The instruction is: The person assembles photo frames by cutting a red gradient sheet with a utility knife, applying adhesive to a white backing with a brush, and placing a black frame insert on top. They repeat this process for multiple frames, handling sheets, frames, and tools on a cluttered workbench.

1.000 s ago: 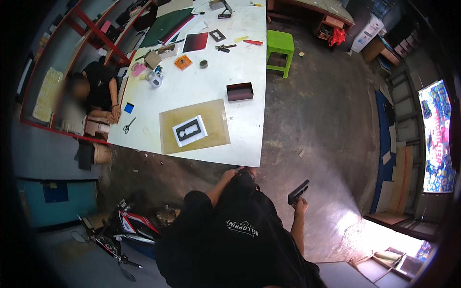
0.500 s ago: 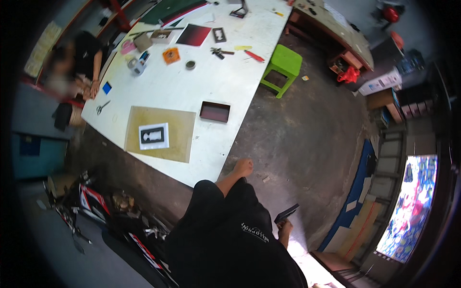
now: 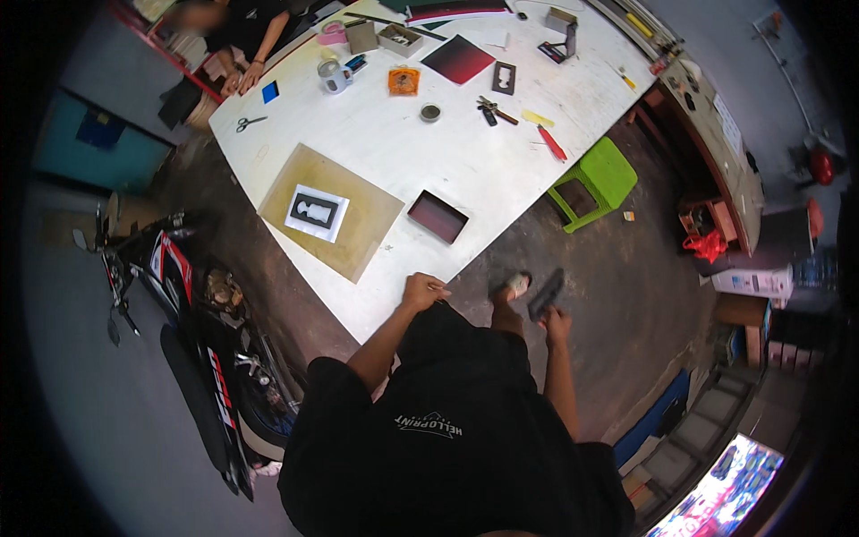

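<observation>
My right hand, out to the right of the table, is closed around a dark, flat rectangular piece. The piece is tilted and blurred. At the table's near corner is my left hand, its fingers curled together; whatever they may hold is hidden. A shallow open box, dark with a reddish inside, stands on the table just beyond that hand. To the box's left, a yellowish mat carries a white sheet with a black frame on it, cut out around a pale shape.
The white table also bears scissors, a red-handled tool, keys and a clear mug. A green stool stands by its right edge. A motorcycle is at left. A co-worker's hands rest at the far left corner.
My view has turned, and I am closer to the table. My left hand has come up to the table's near corner. The right hand has swung forward with the dark piece.
</observation>
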Tool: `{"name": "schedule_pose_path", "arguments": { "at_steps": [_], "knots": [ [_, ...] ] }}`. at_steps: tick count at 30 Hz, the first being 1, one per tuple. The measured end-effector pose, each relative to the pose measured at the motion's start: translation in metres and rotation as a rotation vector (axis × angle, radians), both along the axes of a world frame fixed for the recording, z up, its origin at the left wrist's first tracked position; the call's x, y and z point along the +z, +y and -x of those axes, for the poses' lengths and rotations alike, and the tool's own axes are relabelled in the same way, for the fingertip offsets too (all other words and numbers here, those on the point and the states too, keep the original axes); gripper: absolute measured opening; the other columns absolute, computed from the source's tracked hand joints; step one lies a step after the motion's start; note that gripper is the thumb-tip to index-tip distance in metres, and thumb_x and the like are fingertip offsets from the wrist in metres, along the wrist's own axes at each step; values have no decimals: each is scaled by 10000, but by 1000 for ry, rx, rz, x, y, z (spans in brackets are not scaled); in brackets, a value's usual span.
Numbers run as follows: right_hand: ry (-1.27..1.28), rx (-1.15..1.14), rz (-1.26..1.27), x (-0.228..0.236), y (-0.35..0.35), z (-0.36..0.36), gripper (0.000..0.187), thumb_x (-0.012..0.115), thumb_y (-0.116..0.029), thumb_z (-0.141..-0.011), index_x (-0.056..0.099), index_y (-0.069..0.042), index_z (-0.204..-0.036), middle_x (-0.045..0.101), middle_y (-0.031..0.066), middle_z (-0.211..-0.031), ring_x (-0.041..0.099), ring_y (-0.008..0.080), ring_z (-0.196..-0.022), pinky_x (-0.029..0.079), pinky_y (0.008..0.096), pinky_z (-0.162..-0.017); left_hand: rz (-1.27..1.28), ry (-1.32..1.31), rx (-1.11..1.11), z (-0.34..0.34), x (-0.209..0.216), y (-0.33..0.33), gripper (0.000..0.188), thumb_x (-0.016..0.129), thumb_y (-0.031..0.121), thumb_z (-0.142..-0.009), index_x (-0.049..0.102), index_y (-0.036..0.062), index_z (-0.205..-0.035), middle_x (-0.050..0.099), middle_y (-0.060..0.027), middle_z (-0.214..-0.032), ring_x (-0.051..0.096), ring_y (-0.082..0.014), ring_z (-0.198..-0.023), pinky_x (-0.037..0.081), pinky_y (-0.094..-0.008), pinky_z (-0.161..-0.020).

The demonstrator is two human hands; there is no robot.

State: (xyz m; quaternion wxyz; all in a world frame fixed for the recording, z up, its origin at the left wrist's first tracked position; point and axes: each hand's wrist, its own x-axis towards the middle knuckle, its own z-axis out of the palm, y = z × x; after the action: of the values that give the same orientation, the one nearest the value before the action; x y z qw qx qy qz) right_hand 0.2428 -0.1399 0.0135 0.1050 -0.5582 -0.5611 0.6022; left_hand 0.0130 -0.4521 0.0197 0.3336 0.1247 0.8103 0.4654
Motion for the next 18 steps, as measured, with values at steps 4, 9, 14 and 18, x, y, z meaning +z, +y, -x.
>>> {"name": "schedule_pose_path", "arguments": {
  "at_steps": [4,9,14,18],
  "knots": [
    [-42,410,-198,-19,34,133,305,633,-129,-814,638,90,-1025,646,100,-778,616,181,-643,511,304,-596,-18,-61,269,20,-15,7,235,794,155,-778,738,-10,-936,732,-131,-808,716,-177,-708,564,-283,-668],
    [-34,844,-607,1,87,299,392,664,-186,-746,640,61,-1049,680,218,-807,681,342,-735,537,423,-686,-50,-10,583,55,-17,69,273,706,178,-858,695,-10,-1055,723,-121,-831,712,-170,-758,547,-288,-705],
    [-11,1262,-699,0,148,431,380,660,-213,-768,625,64,-1026,649,266,-883,657,404,-825,530,475,-748,103,15,828,81,-11,132,300,706,228,-863,693,-16,-1037,719,-129,-830,693,-185,-745,543,-310,-707],
    [-15,1460,-829,-7,169,537,455,708,-281,-777,608,50,-1075,627,276,-980,636,426,-880,524,481,-807,224,-14,1009,57,-5,159,308,708,253,-859,698,-6,-1027,717,-133,-807,697,-207,-746,544,-333,-711]
  ]
}}
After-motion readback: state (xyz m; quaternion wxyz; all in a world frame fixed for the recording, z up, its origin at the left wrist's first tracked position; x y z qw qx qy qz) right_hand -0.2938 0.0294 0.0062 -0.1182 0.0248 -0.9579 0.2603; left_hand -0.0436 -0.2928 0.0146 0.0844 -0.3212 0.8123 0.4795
